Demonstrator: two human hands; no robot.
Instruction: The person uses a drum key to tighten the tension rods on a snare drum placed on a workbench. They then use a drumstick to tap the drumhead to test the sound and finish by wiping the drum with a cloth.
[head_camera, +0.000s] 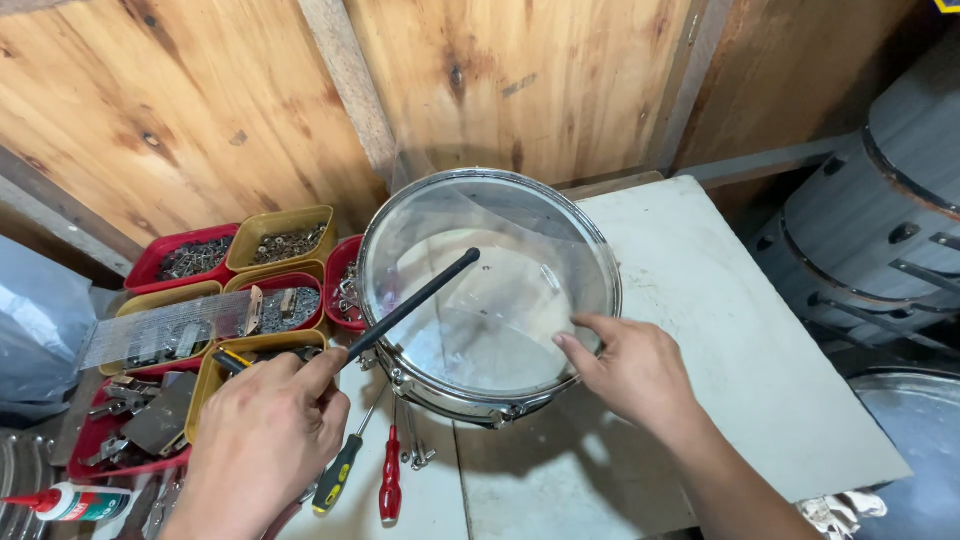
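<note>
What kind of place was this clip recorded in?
Probably a small drum repair or assembly workshop: a snare drum on a white bench, trays of screws and fittings, screwdrivers, more drum shells stacked by plank walls.

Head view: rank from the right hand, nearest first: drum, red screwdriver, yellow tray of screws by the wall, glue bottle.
1. Drum: the right hand has its fingers on the clear head near the rim.
2. Red screwdriver: on the table, down and to the left, beneath the drum.
3. Yellow tray of screws: far left, against the wooden wall.
4. Glue bottle: bottom-left corner, farthest.
</note>
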